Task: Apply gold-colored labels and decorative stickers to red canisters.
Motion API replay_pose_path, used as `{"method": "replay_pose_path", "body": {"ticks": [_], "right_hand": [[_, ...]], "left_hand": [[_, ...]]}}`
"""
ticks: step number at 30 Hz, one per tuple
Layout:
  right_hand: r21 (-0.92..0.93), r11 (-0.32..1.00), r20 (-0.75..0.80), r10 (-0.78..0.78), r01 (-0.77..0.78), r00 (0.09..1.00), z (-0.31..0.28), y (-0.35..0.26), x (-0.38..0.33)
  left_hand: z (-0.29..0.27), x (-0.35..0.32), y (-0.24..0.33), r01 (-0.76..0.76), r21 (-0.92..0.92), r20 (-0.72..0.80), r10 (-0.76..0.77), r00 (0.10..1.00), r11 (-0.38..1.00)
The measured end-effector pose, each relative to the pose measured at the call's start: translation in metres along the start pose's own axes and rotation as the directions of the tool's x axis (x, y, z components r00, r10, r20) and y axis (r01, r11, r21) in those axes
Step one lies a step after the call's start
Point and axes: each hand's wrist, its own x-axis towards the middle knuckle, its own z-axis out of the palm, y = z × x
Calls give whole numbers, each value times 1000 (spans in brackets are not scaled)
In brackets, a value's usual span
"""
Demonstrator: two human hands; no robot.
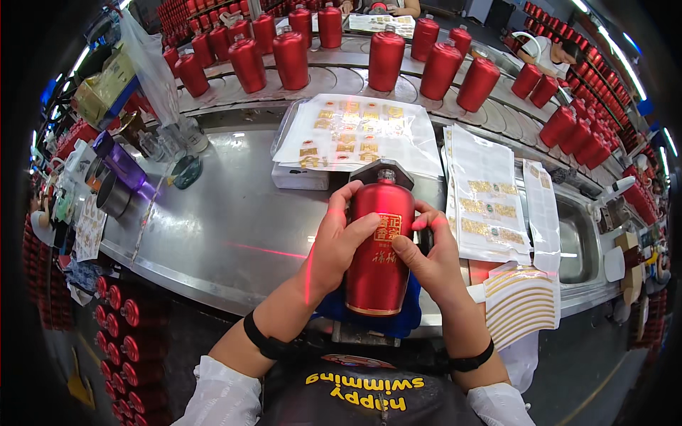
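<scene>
My left hand (337, 241) and right hand (439, 259) clamp opposite sides of one red bottle (375, 284), its gold-marked front turned toward me.

The left hand (341, 238) and right hand (437, 259) gripped a red bottle (376, 287) from both sides, its neck pointing away from the body, both thumbs resting at its square gold label (388, 227). Blue cloth (406, 319) showed below the bottle. Beyond it, printed sheets (412, 145) lay on the metal table (213, 213), with more gold-patterned sheets (490, 167) and curved gold strips (522, 305) to the right. Further off, similar bottles (387, 60) (all red too) lined a conveyor (341, 79). A purple container (119, 157) leaned at the left, and a sink (579, 252) sat at the right.
</scene>
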Motion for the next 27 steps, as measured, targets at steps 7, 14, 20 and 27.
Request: {"method": "replay_pose_path", "body": {"ticks": [7, 14, 20, 27], "right_hand": [[37, 999, -10, 10, -10, 1000, 2, 1, 0], [1, 1000, -14, -12, 12, 1000, 2, 4, -2], [-238, 971, -49, -23, 11, 999, -9, -20, 5], [-133, 991, 99, 27, -14, 995, -32, -42, 40]], "left_hand": [[8, 3, 5, 18, 23, -76, -16, 997, 1000], [5, 2, 7, 43, -5, -73, -43, 996, 999], [8, 4, 5, 36, -28, -75, -38, 996, 999], [6, 4, 5, 95, -28, -29, -96, 995, 995]]}}
